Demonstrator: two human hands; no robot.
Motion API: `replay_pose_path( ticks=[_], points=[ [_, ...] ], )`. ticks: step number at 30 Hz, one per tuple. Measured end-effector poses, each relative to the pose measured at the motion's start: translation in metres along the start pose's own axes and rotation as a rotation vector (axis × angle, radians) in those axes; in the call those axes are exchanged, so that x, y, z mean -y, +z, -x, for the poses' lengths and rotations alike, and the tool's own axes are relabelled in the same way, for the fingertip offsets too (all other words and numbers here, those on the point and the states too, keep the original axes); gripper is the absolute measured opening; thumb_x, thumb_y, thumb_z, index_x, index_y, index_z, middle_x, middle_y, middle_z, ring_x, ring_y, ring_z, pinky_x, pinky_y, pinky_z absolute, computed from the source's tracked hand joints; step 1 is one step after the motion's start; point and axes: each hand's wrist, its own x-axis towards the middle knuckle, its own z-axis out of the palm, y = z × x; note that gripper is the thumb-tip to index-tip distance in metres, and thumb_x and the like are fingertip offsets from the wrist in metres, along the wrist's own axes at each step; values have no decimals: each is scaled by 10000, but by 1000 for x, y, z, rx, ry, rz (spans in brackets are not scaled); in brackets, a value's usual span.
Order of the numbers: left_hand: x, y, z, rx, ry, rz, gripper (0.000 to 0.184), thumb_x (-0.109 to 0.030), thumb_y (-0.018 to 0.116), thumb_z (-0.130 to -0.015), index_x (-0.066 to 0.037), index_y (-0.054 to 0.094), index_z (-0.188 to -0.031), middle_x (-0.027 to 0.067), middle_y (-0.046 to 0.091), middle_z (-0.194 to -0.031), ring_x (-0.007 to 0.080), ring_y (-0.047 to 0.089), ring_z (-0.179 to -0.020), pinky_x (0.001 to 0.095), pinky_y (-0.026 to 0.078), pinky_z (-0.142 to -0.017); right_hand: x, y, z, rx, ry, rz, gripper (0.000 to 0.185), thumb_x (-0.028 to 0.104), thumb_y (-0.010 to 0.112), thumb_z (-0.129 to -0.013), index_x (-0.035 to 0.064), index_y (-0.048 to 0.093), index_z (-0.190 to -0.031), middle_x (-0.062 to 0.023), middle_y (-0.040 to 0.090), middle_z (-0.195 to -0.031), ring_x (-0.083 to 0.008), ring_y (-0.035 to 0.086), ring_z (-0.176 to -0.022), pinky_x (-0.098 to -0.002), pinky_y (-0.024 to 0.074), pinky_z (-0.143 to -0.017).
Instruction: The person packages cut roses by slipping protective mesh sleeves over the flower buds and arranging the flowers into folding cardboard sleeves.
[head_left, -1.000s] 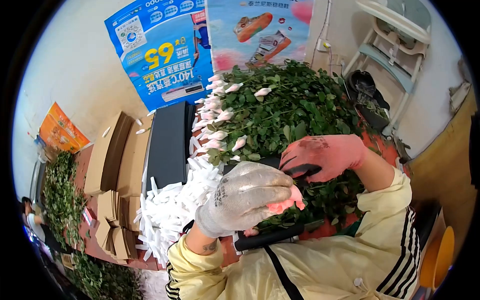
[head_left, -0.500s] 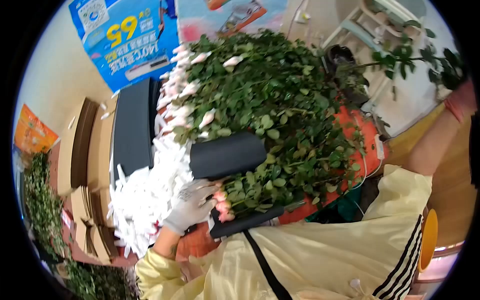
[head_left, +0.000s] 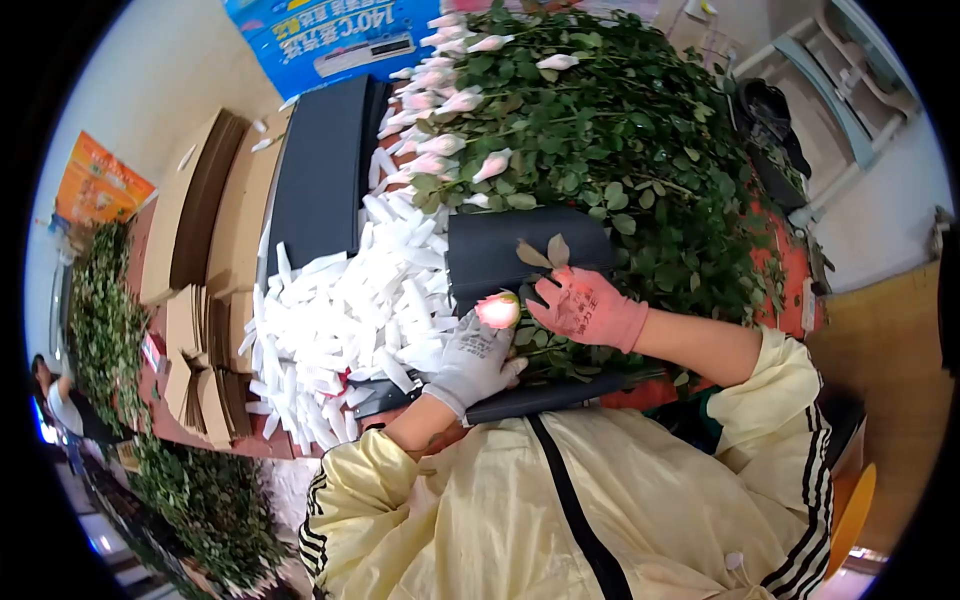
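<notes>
My right hand (head_left: 590,308), in a pink glove, is closed on the stem of a pink-and-white rose (head_left: 496,311). Two brownish leaves stick up beside those fingers. The bloom points left, over the fingertips of my left hand (head_left: 475,362), which wears a whitish-grey glove. That hand's thumb stands apart from its fingers; the bloom partly hides the tips. Behind both hands lies a black sheet (head_left: 530,245), on top of leafy stems. Another black piece (head_left: 545,398) is under my hands, close to my body.
White sleeves (head_left: 350,320) are heaped left of my hands. Roses with covered heads (head_left: 440,146) lie on a leafy pile (head_left: 610,120). Black sheets (head_left: 325,170) and folded cardboard (head_left: 195,200) stand farther left. A person (head_left: 75,405) is at the far left edge.
My right hand has come in from the far right with the rose, to just beside my left hand. My left hand has moved off the pink blooms near the lower black piece. The view has shifted.
</notes>
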Motion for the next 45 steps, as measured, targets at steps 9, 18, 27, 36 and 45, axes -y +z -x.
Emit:
replay_pose_path(
  ticks=[9, 18, 27, 36, 45],
  points=[
    [-6, 8, 9, -102, 28, -83, 691, -475, 530, -840, 18, 425, -1311, 211, 433, -1319, 354, 364, -1274, 456, 235, -1090, -15, 25, 1, -183, -219, 823, 272, 157, 520, -794, 113, 612, -1046, -71, 559, -867, -246, 538, -792, -308, 450, -719],
    [-8, 12, 15, -97, 53, -34, 655, -441, 521, -860, 21, 417, -1313, 210, 379, -1388, 332, 302, -1336, 418, 220, -1111, -16, 33, 3, 8, 28, 820, 394, 217, 486, -800, 128, 541, -1180, -24, 571, -783, -214, 549, -827, -322, 439, -745],
    [-9, 12, 16, -43, 46, -18, 644, -441, 521, -864, 10, 420, -1312, 205, 372, -1397, 330, 305, -1338, 408, 227, -1110, -27, 43, -6, -9, -66, 916, 393, 241, 471, -813, 171, 538, -1194, -27, 566, -791, -218, 549, -824, -328, 434, -697],
    [-10, 12, 17, -35, 52, -28, 629, -424, 527, -866, 10, 423, -1309, 205, 371, -1396, 320, 320, -1331, 414, 244, -1103, -20, 46, -11, 52, -45, 890, 384, 234, 457, -840, 195, 524, -1216, -32, 576, -893, -218, 555, -844, -339, 443, -692],
    [-6, 19, 17, -70, 86, -51, 631, -425, 544, -849, 10, 443, -1295, 191, 378, -1399, 308, 323, -1333, 397, 249, -1100, -49, 51, -2, -61, -183, 772, 370, 251, 449, -839, 229, 535, -1198, -63, 577, -973, -220, 562, -878, -350, 445, -727]
  ],
)
